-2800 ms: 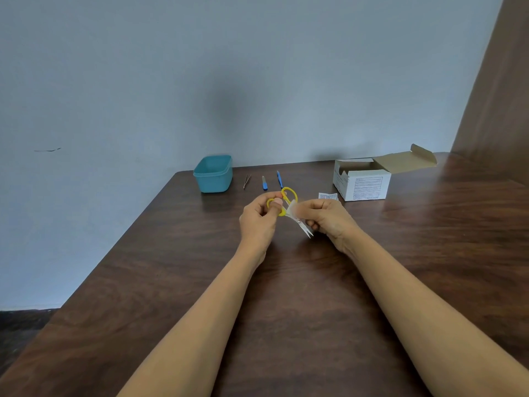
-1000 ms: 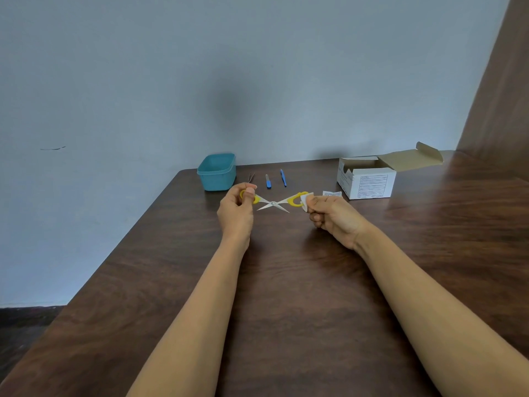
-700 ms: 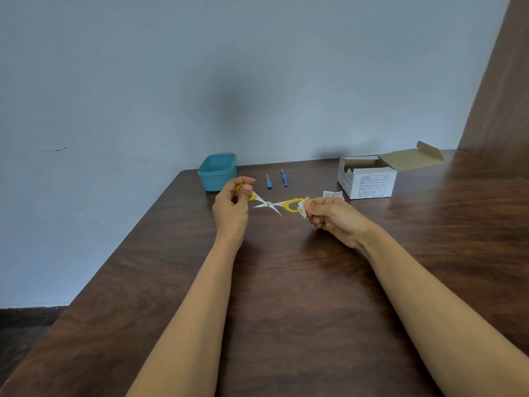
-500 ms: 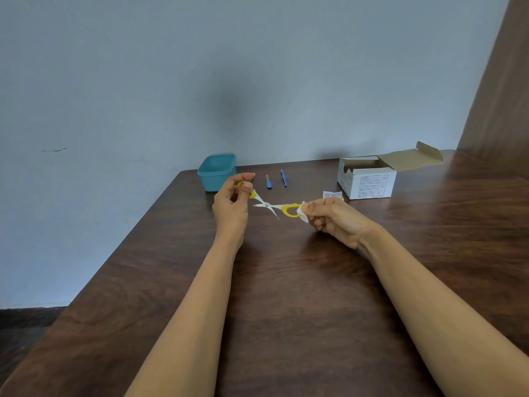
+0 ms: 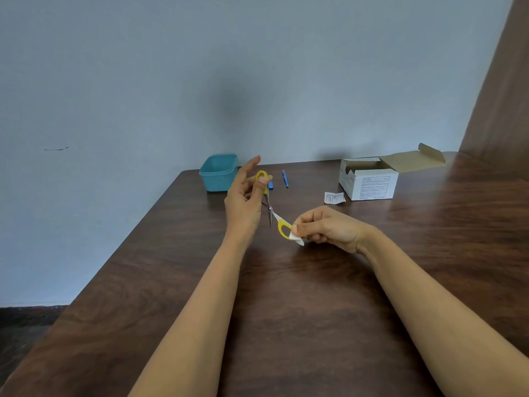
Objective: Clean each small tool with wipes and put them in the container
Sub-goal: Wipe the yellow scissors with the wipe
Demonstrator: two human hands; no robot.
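Left hand and right hand (through a wipe) each pinch one loop of the splayed scissors; a slip onto the bare blades could cut.

The wood-grain table has a soft sheen, and the teal container looks like matt plastic.

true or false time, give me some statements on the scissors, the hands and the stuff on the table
1. The scissors have their handles spread apart. True.
2. The scissors are already stored. False: they are held in front of the teal container.
3. The right hand pinches a white wipe against a yellow handle. True.
4. The cardboard box has its flap open. True.
5. Only one hand is busy. False: the left hand grips the other yellow handle.
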